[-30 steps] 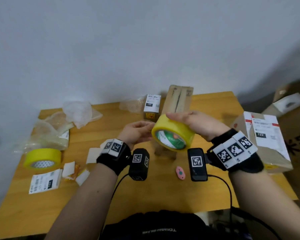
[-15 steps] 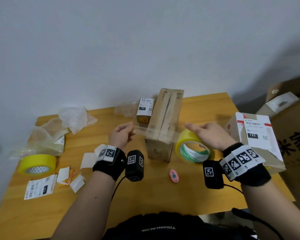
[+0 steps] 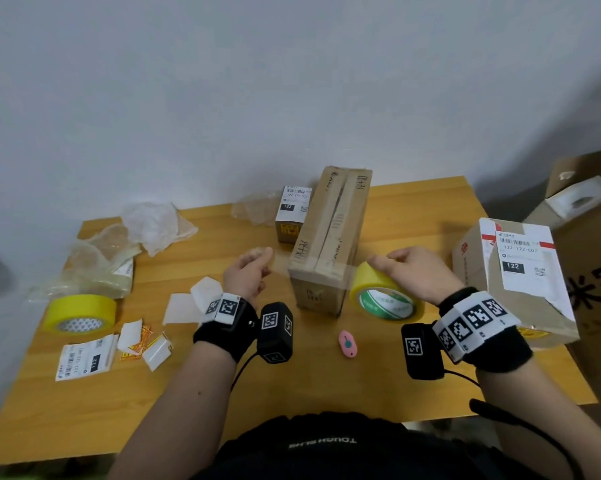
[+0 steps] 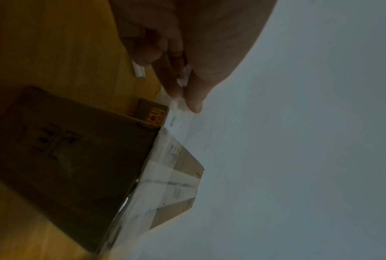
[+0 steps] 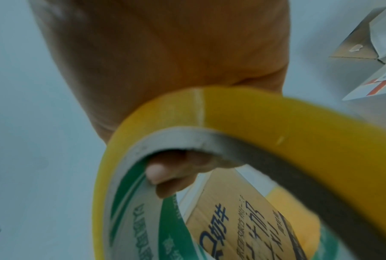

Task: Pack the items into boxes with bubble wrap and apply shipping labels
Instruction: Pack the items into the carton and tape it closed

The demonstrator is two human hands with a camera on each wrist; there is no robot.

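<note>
so the tall box (image 3: pixel 330 237) stands near the middle of the table's (image 3: pixel 430 202) far edge, and a clear strip of tape (image 3: pixel 313 266) is stretched across its top, close to the near end. Left hand (image 3: pixel 249 275) pinches the loose end out to the left, right hand (image 3: pixel 417 271) has its fingers hooked through the yellow tape roll (image 3: pixel 384 296) on the other side. I'd keep the strip taut and level, lower both ends together down the box sides, then rub it flat so no wrinkles get trapped
</note>
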